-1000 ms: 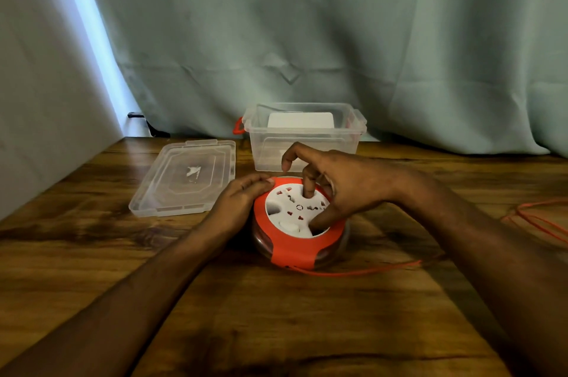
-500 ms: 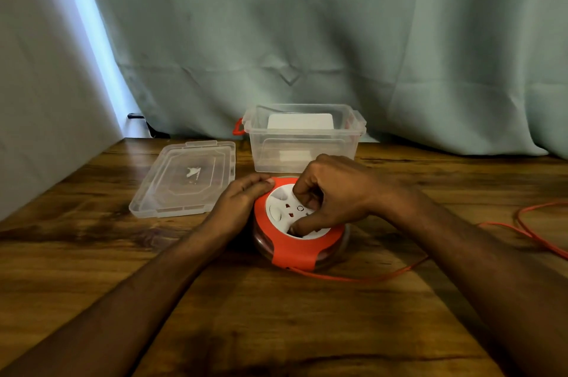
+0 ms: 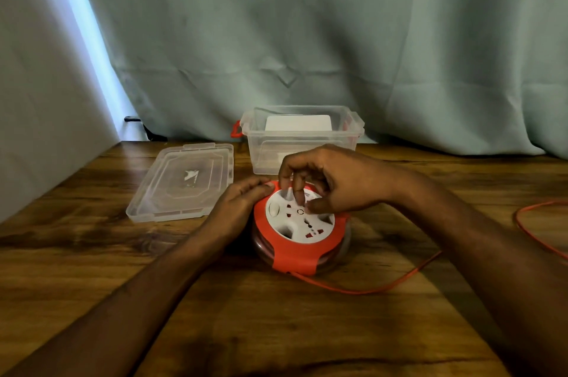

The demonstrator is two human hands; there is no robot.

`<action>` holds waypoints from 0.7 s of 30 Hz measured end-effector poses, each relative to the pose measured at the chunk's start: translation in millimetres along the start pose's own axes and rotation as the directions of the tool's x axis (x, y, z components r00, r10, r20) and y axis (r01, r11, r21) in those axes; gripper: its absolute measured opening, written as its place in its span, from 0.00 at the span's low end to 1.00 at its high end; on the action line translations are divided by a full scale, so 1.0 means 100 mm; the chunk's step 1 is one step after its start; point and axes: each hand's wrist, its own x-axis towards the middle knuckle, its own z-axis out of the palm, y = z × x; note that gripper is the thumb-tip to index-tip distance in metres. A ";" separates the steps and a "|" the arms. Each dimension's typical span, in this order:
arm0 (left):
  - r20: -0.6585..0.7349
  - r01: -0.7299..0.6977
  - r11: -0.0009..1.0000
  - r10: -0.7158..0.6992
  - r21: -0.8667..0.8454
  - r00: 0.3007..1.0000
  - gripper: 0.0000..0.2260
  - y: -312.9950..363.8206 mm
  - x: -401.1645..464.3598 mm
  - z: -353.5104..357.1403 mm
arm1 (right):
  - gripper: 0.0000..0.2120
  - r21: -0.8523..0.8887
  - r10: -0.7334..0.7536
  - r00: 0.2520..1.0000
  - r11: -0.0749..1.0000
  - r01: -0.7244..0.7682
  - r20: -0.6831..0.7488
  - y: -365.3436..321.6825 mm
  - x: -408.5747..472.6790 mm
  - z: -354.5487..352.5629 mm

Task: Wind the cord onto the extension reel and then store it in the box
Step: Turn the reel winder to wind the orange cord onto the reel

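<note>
**Reel on table, both hands on it, cord partly out**

Far left: clear lid (image 3: 181,181) lies flat on the wooden table (image 3: 92,253), just left of the box.

Left hand (image 3: 238,207) rests against the left side of the extension reel (image 3: 299,229), fingers fairly straight along the orange rim, steadying it; nothing pinched.

Reel sits flat at table centre, white socket face up, near side of the clear box (image 3: 299,138) and close to it. Box is open, red latch on its left end, a white item visible inside.

Right hand (image 3: 332,183) is over the socket face, fingers curled down, a fingertip set into a recess of the white hub.

Orange cord (image 3: 368,289) leaves the reel's near edge, runs right under the right forearm, and loops at the right edge of the table.
</note>
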 end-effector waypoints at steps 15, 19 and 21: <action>0.000 0.031 0.999 -0.031 -0.021 1.000 0.10 0.03 -0.03 0.01 | 0.39 0.012 0.085 0.986 0.996 -0.087 0.147 0.08 -0.02 -0.05; 0.001 0.025 0.999 -0.025 -0.027 1.000 0.09 0.04 -0.04 0.00 | 0.41 0.013 0.096 0.988 0.995 -0.098 0.122 0.09 -0.02 0.00; 0.000 0.025 0.999 -0.025 -0.039 1.000 0.09 0.04 -0.04 -0.01 | 0.41 -0.001 0.092 0.990 0.996 -0.092 0.109 0.08 -0.03 0.01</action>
